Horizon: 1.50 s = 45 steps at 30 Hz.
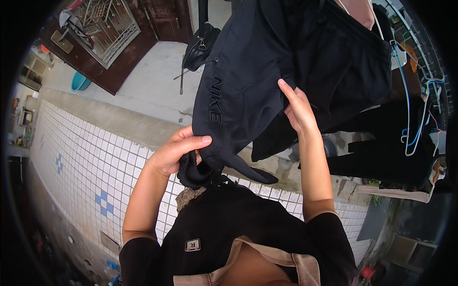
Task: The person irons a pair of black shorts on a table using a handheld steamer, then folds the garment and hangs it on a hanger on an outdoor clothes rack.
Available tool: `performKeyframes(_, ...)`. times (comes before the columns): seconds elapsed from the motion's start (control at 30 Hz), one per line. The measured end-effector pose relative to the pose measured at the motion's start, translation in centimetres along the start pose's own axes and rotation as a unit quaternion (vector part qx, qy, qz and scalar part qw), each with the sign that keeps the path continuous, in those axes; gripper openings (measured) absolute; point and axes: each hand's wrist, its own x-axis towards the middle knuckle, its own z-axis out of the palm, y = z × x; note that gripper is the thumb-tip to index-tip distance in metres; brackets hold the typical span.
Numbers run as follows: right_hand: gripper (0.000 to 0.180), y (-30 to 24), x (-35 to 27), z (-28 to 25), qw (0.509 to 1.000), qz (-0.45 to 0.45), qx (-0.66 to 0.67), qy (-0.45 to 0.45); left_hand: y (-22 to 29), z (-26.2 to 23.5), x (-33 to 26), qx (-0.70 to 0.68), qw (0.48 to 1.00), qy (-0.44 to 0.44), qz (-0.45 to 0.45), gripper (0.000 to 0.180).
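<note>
A pair of black sports pants [253, 90] with raised lettering down one side spreads in front of me. At its lower left edge, my left hand [179, 150] pinches the cloth between thumb and fingers. Bunched black fabric [193, 174] hangs just below that hand. My right hand [298, 106] holds the pants farther right, the thumb lying on the front and the fingers partly hidden by the cloth. A loose flap of the garment droops between my forearms.
Hangers [410, 138] and more dark clothes [381, 159] hang at the right. A black bag [201, 46] hangs behind the pants. Far left are a dark red door [119, 71] and a turquoise basin [80, 82]. White tiles [95, 162] cover a surface below.
</note>
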Motion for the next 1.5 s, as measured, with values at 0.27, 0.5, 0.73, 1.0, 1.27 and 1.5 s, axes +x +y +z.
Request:
performKeyframes(0.27, 0.050, 3.8, -14.1, 0.8, 0.911, -0.239, -0.221, -0.255, 0.9, 3.9, -1.6, -0.055, 0.996, 0.024, 0.071, 0.031)
performKeyframes(0.5, 0.027, 0.2, -14.9, 2.2, 0.978, -0.129, 0.114, -0.120, -3.8, 4.2, -1.3, 0.089, 0.996, -0.016, 0.020, 0.046)
performKeyframes(0.73, 0.031, -2.5, -12.6, 1.8, 0.953, -0.223, -0.202, -0.030, -5.8, 9.6, -3.6, 0.110, 0.993, -0.041, 0.010, 0.028)
performKeyframes(1.0, 0.051, -2.4, -23.0, 1.3, 0.816, -0.406, -0.357, -0.205, -1.9, 11.9, -7.7, -0.001, 0.997, 0.037, 0.073, 0.024)
performKeyframes(1.27, 0.009, -1.6, -22.5, 2.5, 0.907, -0.314, -0.194, -0.204, -1.6, 13.0, -7.5, 0.029, 0.985, 0.007, 0.168, 0.025)
performKeyframes(1.5, 0.019, -2.5, -21.7, 2.1, 0.905, -0.293, -0.206, -0.232, -3.2, 14.1, -7.0, 0.081, 0.980, 0.046, 0.177, 0.016)
